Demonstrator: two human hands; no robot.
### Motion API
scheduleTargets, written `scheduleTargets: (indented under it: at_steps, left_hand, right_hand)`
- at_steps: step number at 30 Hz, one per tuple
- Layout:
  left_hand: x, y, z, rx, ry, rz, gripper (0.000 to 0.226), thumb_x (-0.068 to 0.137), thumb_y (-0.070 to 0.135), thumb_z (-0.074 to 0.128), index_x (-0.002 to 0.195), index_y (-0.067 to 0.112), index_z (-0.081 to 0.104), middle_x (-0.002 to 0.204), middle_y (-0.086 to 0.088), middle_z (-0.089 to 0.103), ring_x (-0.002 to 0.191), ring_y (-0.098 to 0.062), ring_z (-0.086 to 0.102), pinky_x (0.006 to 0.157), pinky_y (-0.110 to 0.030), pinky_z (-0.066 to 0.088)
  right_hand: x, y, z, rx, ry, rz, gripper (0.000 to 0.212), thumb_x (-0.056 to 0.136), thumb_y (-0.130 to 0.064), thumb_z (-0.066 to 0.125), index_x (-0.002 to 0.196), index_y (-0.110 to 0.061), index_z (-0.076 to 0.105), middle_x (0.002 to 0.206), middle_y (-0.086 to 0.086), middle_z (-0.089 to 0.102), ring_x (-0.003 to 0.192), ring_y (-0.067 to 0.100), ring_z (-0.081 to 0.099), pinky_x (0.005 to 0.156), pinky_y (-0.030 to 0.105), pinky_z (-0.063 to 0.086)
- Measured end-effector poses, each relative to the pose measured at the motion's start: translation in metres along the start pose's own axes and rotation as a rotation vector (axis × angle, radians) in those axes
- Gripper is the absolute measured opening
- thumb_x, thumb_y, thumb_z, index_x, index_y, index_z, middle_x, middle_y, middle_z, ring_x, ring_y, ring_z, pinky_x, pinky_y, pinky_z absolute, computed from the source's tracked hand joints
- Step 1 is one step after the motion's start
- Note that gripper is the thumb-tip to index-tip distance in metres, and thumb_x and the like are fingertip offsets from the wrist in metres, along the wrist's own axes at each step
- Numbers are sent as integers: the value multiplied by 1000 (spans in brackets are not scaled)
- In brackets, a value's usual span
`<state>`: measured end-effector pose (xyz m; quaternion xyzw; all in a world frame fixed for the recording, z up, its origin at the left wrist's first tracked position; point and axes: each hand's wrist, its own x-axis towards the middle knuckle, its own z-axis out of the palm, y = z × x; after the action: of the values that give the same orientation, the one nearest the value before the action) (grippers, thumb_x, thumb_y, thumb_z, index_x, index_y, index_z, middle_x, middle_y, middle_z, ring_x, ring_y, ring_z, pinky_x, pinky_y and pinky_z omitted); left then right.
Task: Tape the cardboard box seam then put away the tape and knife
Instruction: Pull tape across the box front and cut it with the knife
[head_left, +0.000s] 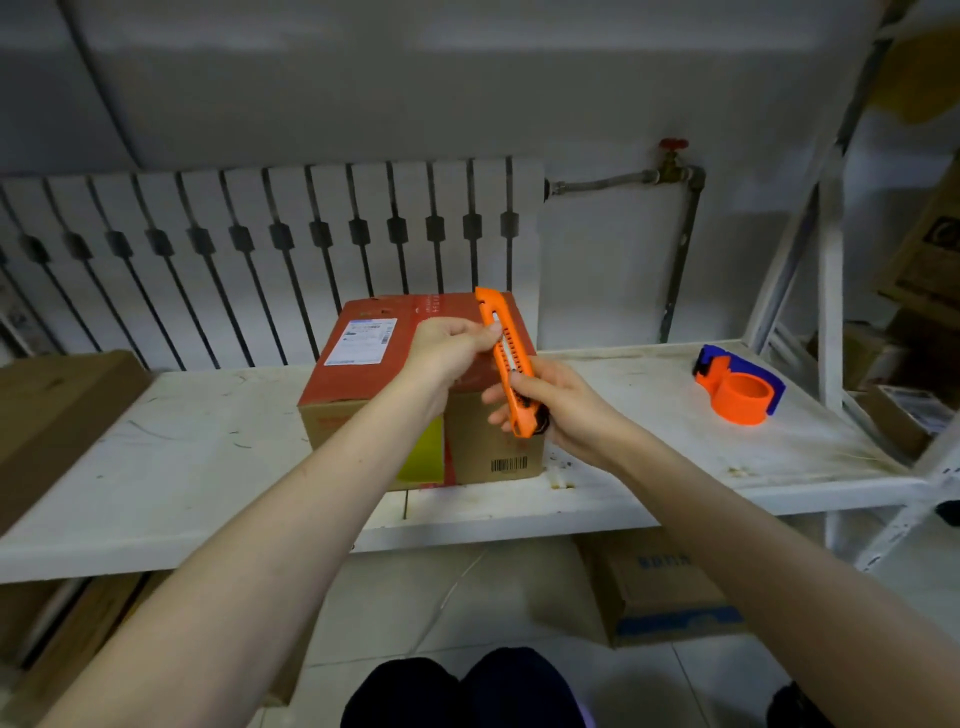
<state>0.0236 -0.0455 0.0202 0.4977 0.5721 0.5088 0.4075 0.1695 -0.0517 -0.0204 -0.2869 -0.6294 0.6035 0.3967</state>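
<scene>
1. Hidden or unclear: the left hand and the knife cover the middle of the box top, so its seam cannot be made out. No blade can be made out at the knife's upper tip. The print on the white label near the box's upper left corner is too small to read. The right-hand shelving is cut off by the frame edge.
2. The knife is orange, held nearly upright in the centre of the frame, tilted slightly with its tip toward the upper left.
3. The right hand is wrapped around the knife's lower end, fingers curled behind it and thumb on the near side.
4. The left hand is mostly closed, with thumb and fingertips pinching the knife's upper part from the left.
5. Both hands hold the knife in the air in front of the box's right half, above its near right edge.
6. The box has a red top and brown sides with a barcode at the lower right, and stands on the white shelf at mid-frame.
7. The tape, in an orange and blue dispenser, lies on the shelf at the right, well apart from both hands and the box.
8. A flat carton lies at the left edge; a radiator fills the wall behind; more cartons sit below the shelf.
</scene>
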Motion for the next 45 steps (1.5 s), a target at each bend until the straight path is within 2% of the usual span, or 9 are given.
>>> scheduleTargets:
  at_steps: [12,27,31,35,37,39,41,43,45]
  left_hand:
    - [-4,-11,-26,-84,-26,-46,12,79,18,72,71,12,66,73,-5,67,68,-14,59,56,-24,43]
    - [0,-17,-28,-301,7,-95,13,88,10,62,76,5,65,74,-9,65,65,-12,61,53,-14,52]
    - [0,-20,-28,-315,33,-114,12,87,10,62,77,4,64,73,-10,65,64,-14,60,52,-15,52]
    - [-1,-16,-30,-296,-25,-107,14,90,13,60,81,3,65,76,-10,64,65,-13,59,57,-16,53]
    - [-1,-17,-35,-181,7,-73,15,91,20,58,85,8,65,79,-7,63,67,-14,57,67,-25,55]
    - [-1,-23,-44,156,152,29,17,90,29,57,91,14,63,86,-2,63,76,-15,57,76,-32,50]
    - [-8,-33,-53,433,305,81,21,89,36,57,93,15,57,87,3,60,79,-14,55,68,-29,43]
    - [-17,-44,-57,531,350,4,27,88,42,55,94,15,51,89,1,58,77,-15,54,60,-28,38]
    - [-22,-55,-56,562,294,-140,39,88,49,52,103,13,50,100,-3,59,88,-21,55,70,-31,42]
  right_hand:
    - [0,7,20,-225,97,-2,21,101,-23,38,105,-5,48,75,3,60,56,8,57,54,18,48]
    - [8,19,26,-256,217,10,29,99,-34,42,91,-9,55,63,4,58,45,9,52,47,20,45]
    - [10,13,19,-180,73,111,30,99,-34,40,87,-10,54,61,3,60,45,10,55,48,21,47]
    - [15,6,14,-141,-64,188,30,97,-35,43,102,-10,60,66,2,63,51,13,59,48,21,49]
    - [22,6,15,-218,9,126,23,97,-31,48,101,-12,60,67,0,59,52,11,56,49,20,47]
    - [29,7,17,-322,188,41,17,97,-28,48,96,-14,58,70,1,58,55,12,55,54,21,47]
    - [38,11,16,-565,328,-53,15,97,-28,47,92,-14,54,73,1,55,61,15,54,56,23,43]
    - [46,14,17,-822,294,-85,18,96,-30,49,90,-13,51,74,0,52,64,18,52,55,26,39]
    - [53,17,22,-974,185,-53,19,95,-32,49,93,-13,51,76,1,53,66,20,53,54,28,40]
